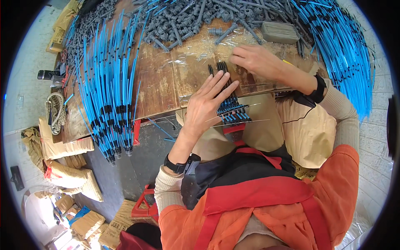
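A row of slim black rods (228,100) with blue sections lies over the table's near edge, pointing toward my lap. My left hand (205,102) rests flat across its left side, fingers stretched out. Thin, straight wires (256,121) cross the near ends of the rods. Just beyond the rods' far ends, my right hand (259,62) hovers low over the wooden table (160,79), thumb and fingertips drawn together. Whatever it pinches, if anything, is too small to make out. Fine, shiny wire pieces (196,56) lie scattered to its left.
Grey plastic fittings (183,23) are heaped along the far side, beside a shallow box of thin wires (280,32). Long blue rods with black parts lie in bundles at left (110,79) and right (341,54). Paper sacks (75,179) and a red stool (143,204) stand on the floor.
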Demonstrator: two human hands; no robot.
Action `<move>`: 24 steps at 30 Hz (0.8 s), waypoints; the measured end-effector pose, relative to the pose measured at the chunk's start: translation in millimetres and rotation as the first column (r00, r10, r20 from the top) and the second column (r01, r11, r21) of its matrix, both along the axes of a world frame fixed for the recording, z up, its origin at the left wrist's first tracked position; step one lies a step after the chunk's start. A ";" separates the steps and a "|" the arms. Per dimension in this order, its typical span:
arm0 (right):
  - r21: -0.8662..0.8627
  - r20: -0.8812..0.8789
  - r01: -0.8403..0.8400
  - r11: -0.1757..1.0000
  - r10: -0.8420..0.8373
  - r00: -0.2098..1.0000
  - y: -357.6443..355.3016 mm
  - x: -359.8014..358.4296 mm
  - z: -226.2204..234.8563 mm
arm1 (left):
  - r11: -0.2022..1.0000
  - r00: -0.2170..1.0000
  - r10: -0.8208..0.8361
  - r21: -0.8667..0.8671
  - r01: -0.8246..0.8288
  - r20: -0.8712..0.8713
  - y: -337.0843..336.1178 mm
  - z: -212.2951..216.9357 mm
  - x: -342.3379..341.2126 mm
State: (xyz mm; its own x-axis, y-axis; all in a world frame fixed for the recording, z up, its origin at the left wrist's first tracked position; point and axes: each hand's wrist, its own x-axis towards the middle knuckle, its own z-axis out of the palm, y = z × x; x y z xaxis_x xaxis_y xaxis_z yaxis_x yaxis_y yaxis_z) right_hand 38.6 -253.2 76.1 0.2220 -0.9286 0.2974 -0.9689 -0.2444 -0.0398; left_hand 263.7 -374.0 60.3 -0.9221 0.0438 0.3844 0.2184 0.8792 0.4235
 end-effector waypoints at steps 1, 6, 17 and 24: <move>-0.002 0.000 -0.003 1.000 0.003 1.000 -0.6 1.5 0.6 | 1.000 1.000 0.008 -0.003 -0.008 0.005 0.3 1.0 0.2; 0.042 0.016 0.038 0.998 -0.038 0.999 -1.4 9.3 -2.2 | 1.000 1.000 0.020 0.016 -0.021 0.020 3.5 6.4 1.1; -0.021 0.113 0.150 0.988 -0.147 0.983 -10.5 28.7 -6.8 | 1.000 0.999 0.023 0.004 -0.023 0.027 3.2 7.7 2.1; -0.021 0.258 0.130 0.991 -0.121 0.959 -12.2 18.7 -14.3 | 1.000 0.998 -0.014 -0.018 0.015 0.061 -1.1 11.9 -1.3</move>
State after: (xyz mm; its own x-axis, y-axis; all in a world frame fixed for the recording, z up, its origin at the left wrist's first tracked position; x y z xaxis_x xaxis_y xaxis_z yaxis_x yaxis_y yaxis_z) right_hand 57.3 -265.4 61.8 0.0167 -0.9313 0.3638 -0.9506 -0.1276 -0.2830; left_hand 262.4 -375.1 72.3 -0.9431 0.0634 0.3264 0.2050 0.8838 0.4206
